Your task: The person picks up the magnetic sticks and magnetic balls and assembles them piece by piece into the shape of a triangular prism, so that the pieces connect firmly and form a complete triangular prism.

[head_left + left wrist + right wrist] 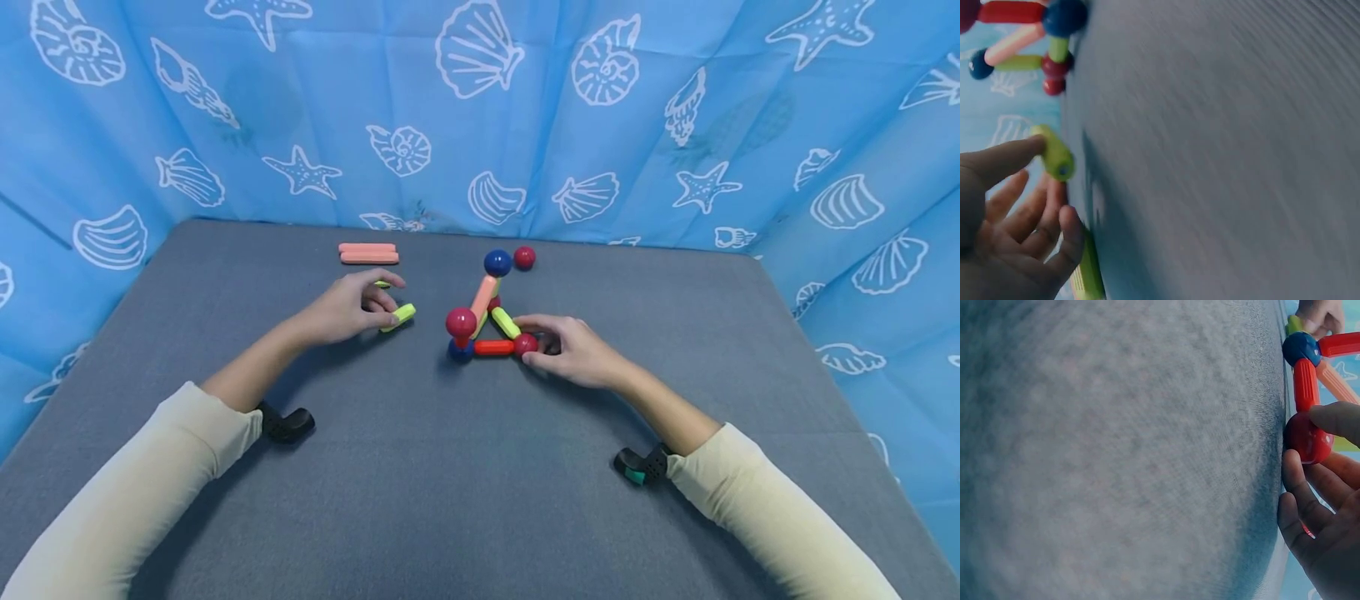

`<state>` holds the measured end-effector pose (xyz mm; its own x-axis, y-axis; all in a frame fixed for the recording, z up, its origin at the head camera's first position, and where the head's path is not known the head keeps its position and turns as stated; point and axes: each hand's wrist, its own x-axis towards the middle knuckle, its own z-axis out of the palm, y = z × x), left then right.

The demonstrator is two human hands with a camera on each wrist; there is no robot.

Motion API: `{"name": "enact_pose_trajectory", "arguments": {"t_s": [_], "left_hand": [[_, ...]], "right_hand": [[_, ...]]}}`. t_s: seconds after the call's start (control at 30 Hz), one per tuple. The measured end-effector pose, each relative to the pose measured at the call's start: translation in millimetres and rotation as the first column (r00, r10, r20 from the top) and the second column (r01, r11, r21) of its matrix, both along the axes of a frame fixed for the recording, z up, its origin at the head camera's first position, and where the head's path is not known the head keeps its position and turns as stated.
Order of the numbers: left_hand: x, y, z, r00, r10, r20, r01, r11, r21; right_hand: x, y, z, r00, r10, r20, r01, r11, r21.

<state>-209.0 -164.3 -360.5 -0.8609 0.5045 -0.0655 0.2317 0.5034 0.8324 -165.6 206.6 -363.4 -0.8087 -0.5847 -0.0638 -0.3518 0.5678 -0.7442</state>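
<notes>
My left hand [352,308] pinches a yellow-green magnetic rod [403,314] between thumb and fingers, a little left of a ball-and-rod frame. In the left wrist view the end of this rod [1060,169] faces the camera. My right hand [581,352] grips the red ball [525,344] at the frame's right corner. From that ball a red rod [493,348] runs to a blue ball [461,352], and a yellow-green rod [506,323] runs backward. A salmon rod [483,298] joins a raised red ball [461,322] to a raised blue ball [497,263].
Two salmon rods [369,258] lie side by side at the back left. Another yellow-green rod [1089,269] lies under the left hand. A loose-looking red ball [524,257] sits behind the frame. A blue shell-patterned curtain [375,100] borders the grey table [450,483].
</notes>
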Motion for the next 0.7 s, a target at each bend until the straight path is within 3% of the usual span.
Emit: {"name": "enact_pose_trajectory", "arguments": {"t_s": [0.07, 0.17, 0.37, 0.5, 0.7], "left_hand": [[-1.1, 8, 3.6, 0.996, 0.027, 0.079, -0.035, 0.995, 0.098], [-2.3, 20, 10.9, 0.976, 0.067, 0.208, -0.116, 0.966, 0.233], [-1.7, 49, 25.5, 0.924, 0.089, 0.372, -0.229, 0.908, 0.35], [-0.3, 64, 31.9, 0.909, 0.08, 0.408, -0.24, 0.902, 0.359], [-3.9, 81, 37.3, 0.907, 0.077, 0.414, -0.232, 0.912, 0.339]], "right_hand": [[0.2, 0, 0.4, 1.0, 0.0, 0.001, 0.0, 1.0, 0.0], [0.7, 0, 0.7, 1.0, -0.001, -0.001, 0.001, 1.0, 0.003], [1.3, 0, 0.7, 1.0, -0.006, -0.004, 0.006, 1.0, 0.004], [1.2, -1, 0.7, 1.0, -0.005, 0.003, 0.005, 1.0, 0.002], [0.7, -1, 0.4, 1.0, 0.0, -0.002, 0.0, 1.0, 0.001]]}}
